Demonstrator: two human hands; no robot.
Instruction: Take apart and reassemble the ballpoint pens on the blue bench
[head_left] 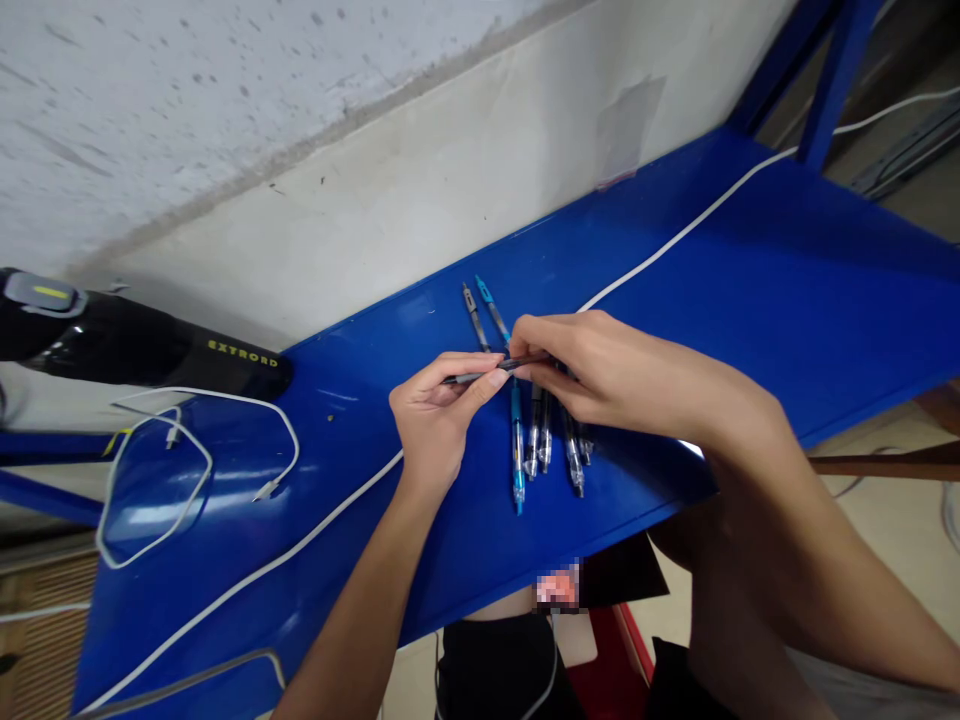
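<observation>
Between my two hands is a dark pen (466,378), held level above the blue table. My left hand (442,400) pinches its grey end with thumb and fingers. My right hand (585,365) grips the other end, and its fingers hide part of the pen. Below my hands lie several clear-barrelled pens (546,440), partly covered by the right hand. A blue pen (517,450) rests at their left side. Beyond my fingers the ends of a grey pen (472,308) and a light blue pen (489,300) point toward the wall.
A black bottle (165,340) marked EXTRORD stands at the left by the wall (450,190). A white charging cable (202,450) lies looped near it. Another white cable (675,240) crosses the blue table (787,300) and passes beneath my hands.
</observation>
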